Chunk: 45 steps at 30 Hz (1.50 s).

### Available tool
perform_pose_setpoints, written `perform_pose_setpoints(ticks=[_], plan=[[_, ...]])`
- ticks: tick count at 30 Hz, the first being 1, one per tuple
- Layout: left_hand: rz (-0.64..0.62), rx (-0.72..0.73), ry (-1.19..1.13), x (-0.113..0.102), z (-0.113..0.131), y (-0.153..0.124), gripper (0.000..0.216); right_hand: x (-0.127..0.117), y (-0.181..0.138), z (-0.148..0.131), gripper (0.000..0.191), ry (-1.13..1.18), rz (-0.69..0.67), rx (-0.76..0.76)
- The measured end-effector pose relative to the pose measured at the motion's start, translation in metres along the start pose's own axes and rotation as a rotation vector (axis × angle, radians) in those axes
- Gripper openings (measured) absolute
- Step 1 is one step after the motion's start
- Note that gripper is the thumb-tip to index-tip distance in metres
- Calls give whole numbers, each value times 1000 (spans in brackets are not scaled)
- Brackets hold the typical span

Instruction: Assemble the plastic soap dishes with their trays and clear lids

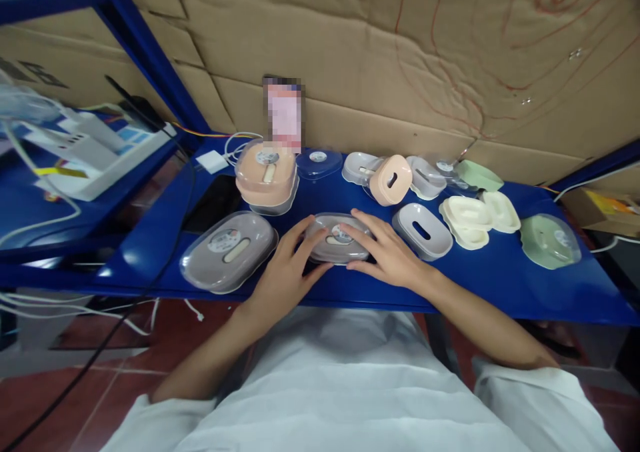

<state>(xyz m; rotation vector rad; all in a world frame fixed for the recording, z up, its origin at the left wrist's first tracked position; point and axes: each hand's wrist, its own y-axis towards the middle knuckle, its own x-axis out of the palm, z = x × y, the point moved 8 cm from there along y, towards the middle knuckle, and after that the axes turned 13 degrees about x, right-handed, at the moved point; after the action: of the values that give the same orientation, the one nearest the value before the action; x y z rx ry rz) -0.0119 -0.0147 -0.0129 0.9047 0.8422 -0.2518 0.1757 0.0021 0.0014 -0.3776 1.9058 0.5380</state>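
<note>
A grey oval soap box (334,240) with a clear lid and a round label lies on the blue table in front of me. My left hand (295,255) grips its left end, the thumb at the near edge and the fingers over the lid. From the right, my right hand (385,249) holds the other end in the same way. Left of my hands is another grey soap box (243,252), lidded and labelled. Close to my right hand sits a grey slotted tray (423,231) without a lid.
Behind stand a lidded peach soap box (265,172), a clear lid (320,163) and a peach slotted piece (393,180). Cream trays (467,219) and a lidded green box (550,242) lie to the right. A phone (284,113) leans on the cardboard; a black cable (170,265) crosses the left.
</note>
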Motion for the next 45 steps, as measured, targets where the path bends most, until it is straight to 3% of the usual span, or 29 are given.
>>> perform_pose_setpoints(ticks=[4, 17, 22, 25, 29, 32, 35, 40, 45], plan=[[17, -31, 3, 1, -4, -2, 55, 0, -2, -5, 58, 2, 15, -14], [-61, 30, -45, 3, 5, 2, 49, 5, -11, 10, 69, -15, 80, 52], [-52, 39, 7, 3, 5, 1, 45, 3, -9, 4, 67, -115, 91, -17], [-11, 58, 75, -1, 7, 2, 44, -6, -6, -1, 60, -214, 188, -28], [80, 153, 186, -14, 21, 3, 30, -25, -5, 3, 32, -207, 387, 22], [72, 280, 203, -15, 33, 4, 17, -14, -3, -4, 31, -158, 232, -129], [-36, 271, 205, -4, 31, 5, 26, -4, -2, -11, 34, -142, 134, -205], [-177, 169, 231, 12, 19, 4, 57, -11, 6, -6, 42, -202, 169, -73], [-237, 226, 142, 17, 22, 1, 49, -55, -3, 40, 39, -358, 360, 369]])
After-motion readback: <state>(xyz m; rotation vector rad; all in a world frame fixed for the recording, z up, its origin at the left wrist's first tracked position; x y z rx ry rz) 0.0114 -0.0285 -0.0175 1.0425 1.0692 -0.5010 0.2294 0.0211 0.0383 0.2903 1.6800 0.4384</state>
